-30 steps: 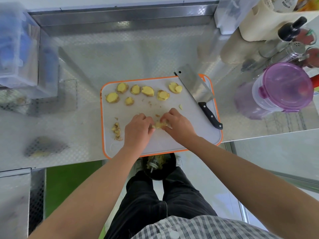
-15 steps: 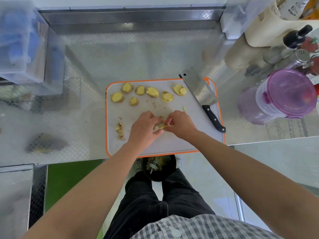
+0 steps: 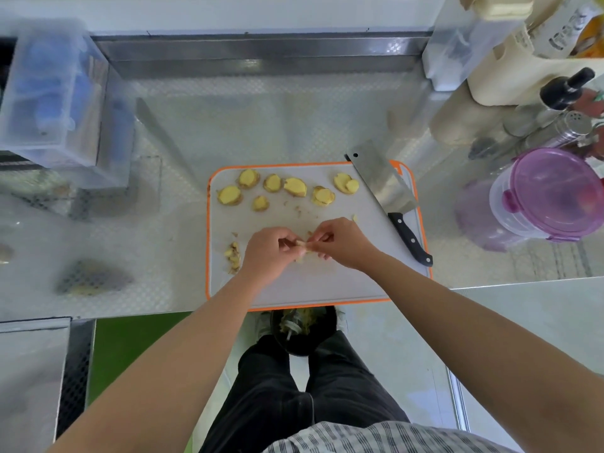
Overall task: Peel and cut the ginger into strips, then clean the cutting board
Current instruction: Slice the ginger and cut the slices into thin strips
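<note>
The ginger (image 3: 302, 247) is sitting between both hands over the board (image 3: 327, 284), the left hand (image 3: 266, 253) curling round one end and the right hand (image 3: 343, 245) pinching the other. Slices (image 3: 294, 188) are lying along the board's far edge, peelings (image 3: 233, 253) just left of the left hand, and the knife (image 3: 389, 188) is resting on its right side. The board is lying on a steel worktop (image 3: 228, 125), a purple-lidded tub (image 3: 552, 194) standing to the right.

A clear plastic tub with a purple lid (image 3: 552, 194) stands at the right of the steel counter (image 3: 228, 125) — a metal shaker (image 3: 577, 124) and black-capped bottle (image 3: 565, 88) behind it. A translucent plastic box (image 3: 55, 103) sits far left.
</note>
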The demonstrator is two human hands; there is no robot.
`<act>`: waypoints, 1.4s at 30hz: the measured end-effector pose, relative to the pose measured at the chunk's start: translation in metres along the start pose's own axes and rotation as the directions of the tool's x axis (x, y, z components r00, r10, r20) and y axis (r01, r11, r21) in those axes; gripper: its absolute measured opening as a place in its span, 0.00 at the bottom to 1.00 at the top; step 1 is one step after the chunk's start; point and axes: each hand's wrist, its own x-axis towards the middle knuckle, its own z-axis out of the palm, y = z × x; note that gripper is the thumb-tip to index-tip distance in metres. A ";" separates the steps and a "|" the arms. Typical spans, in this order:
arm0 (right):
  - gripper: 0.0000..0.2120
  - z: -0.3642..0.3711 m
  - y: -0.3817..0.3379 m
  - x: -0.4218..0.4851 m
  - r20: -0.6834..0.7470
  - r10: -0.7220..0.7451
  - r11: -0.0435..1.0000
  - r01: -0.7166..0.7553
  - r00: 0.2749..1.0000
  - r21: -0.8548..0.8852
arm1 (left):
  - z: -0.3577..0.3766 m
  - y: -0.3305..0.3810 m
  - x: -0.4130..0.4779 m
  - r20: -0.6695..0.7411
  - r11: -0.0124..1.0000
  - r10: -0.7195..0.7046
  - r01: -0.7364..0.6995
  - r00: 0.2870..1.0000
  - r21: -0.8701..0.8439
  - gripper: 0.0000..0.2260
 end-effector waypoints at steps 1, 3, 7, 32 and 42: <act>0.06 0.002 -0.005 0.005 0.010 0.016 0.999 -0.016 1.000 0.046 | -0.005 -0.003 -0.001 -0.019 0.997 -0.047 0.046 0.999 -0.063 0.04; 0.06 0.009 -0.018 0.014 0.012 0.052 0.983 -0.053 0.999 0.177 | -0.016 -0.006 0.000 -0.055 0.966 -0.142 0.126 0.988 -0.227 0.05; 0.07 0.025 -0.045 0.032 0.009 0.074 0.947 -0.073 0.997 0.314 | -0.038 -0.010 0.005 -0.132 0.845 -0.347 0.248 0.929 -0.473 0.03; 0.12 -0.009 0.017 -0.005 -0.499 0.063 0.974 -0.161 0.864 -0.156 | -0.008 0.003 0.005 -0.017 0.869 0.076 -0.058 0.997 0.491 0.14; 0.23 0.003 0.042 -0.022 -0.353 -0.151 0.957 0.046 0.924 -0.288 | 0.019 0.000 -0.016 0.010 0.933 0.139 -0.135 0.990 0.335 0.10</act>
